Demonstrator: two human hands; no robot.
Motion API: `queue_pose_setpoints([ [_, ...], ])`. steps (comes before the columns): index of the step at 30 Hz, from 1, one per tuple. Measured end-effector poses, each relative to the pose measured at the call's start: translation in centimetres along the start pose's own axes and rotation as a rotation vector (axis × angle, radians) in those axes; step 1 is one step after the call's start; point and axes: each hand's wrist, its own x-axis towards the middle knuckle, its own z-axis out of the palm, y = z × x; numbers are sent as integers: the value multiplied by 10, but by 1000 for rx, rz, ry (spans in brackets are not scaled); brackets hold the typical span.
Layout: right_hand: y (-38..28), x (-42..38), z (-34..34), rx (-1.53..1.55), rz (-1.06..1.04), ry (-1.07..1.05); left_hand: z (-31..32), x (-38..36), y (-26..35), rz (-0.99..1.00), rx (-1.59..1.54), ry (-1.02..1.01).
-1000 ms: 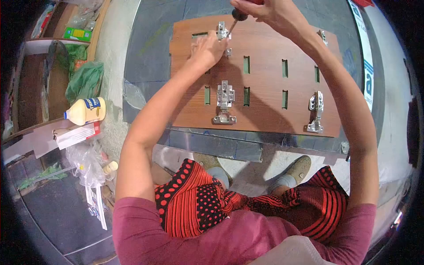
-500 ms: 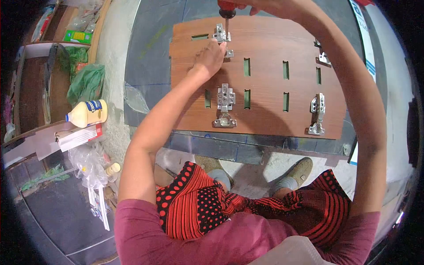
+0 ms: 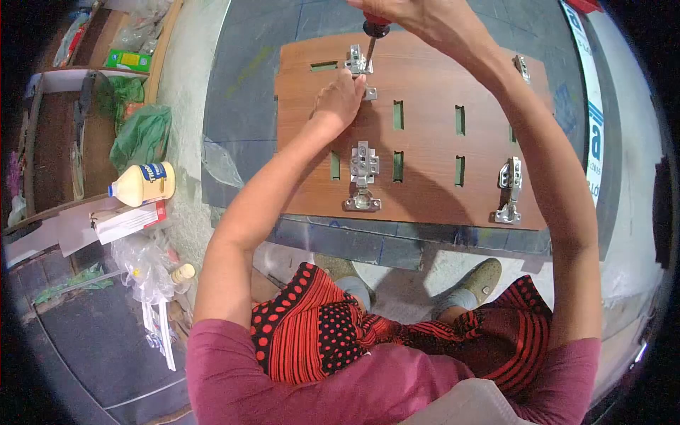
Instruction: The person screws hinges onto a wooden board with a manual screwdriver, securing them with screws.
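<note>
One bare left hand [image 3: 338, 100] touches a shiny silver metal hinge [image 3: 355, 59] at eleven o'clock on a flat brown wooden board [image 3: 428, 78]; whether it pinches, you can't tell. The right hand [image 3: 412, 11] grips a red-and-black screwdriver [image 3: 376, 30].

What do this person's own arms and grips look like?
Short, plain maroon sleeves leave the left arm and right arm bare below. Neither the left grip nor the visible part of the right grip, cropped by the top edge, wears a glove. No wristwatch shows.
</note>
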Motion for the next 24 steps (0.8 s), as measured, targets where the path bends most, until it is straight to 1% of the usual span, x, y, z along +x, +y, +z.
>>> queue_pose_setpoints([
  [1, 2, 2, -3, 1, -2, 1, 0, 0, -1, 7, 13, 12],
  [3, 8, 4, -8, 241, 68, -280, 0, -3, -1, 4, -5, 10],
  [4, 12, 3, -8, 418, -60, -331, -2, -5, 0, 6, -24, 8],
  [5, 14, 3, -7, 417, -61, -336, -3, -5, 0, 1, -27, 10],
  [7, -1, 0, -12, 330, 72, -354, -2, -2, -1, 1, -40, -21],
  [8, 17, 4, 1, 139, -101, -200, -3, -1, -1, 0, -40, -18],
  [9, 13, 4, 0, 138, -104, -197, -3, -1, 0, -6, -23, -11],
  [11, 4, -2, -2, 132, 99, -139, -4, 0, 3, -10, -3, -2],
  [12, -3, -4, -11, 282, 171, -259, -7, -2, 6, -29, 2, -4],
  [13, 1, -4, -11, 284, 169, -263, -10, -5, 7, -51, 5, -7],
  [15, 11, -4, -14, 533, 6, -361, -10, -5, 4, -38, -11, -11],
  [16, 12, -4, -14, 495, 0, -405, -9, -4, 3, -18, -28, -13],
  [17, 11, -4, -12, 493, -1, -404, -9, -3, 3, -16, -29, -12],
  [19, 12, -7, 0, 122, 47, -138, -9, -2, 3, -23, -65, -32],
  [20, 16, -5, 3, 160, 107, -142, -9, -1, 3, -19, -63, -32],
  [21, 19, -5, 1, 160, 107, -139, -11, -3, 4, -23, -53, -33],
  [23, 24, -5, -3, 558, 35, -256, -13, -5, 5, -35, -46, -35],
  [24, -2, -12, -15, 530, 142, -256, -12, -5, 4, -26, -55, -40],
])
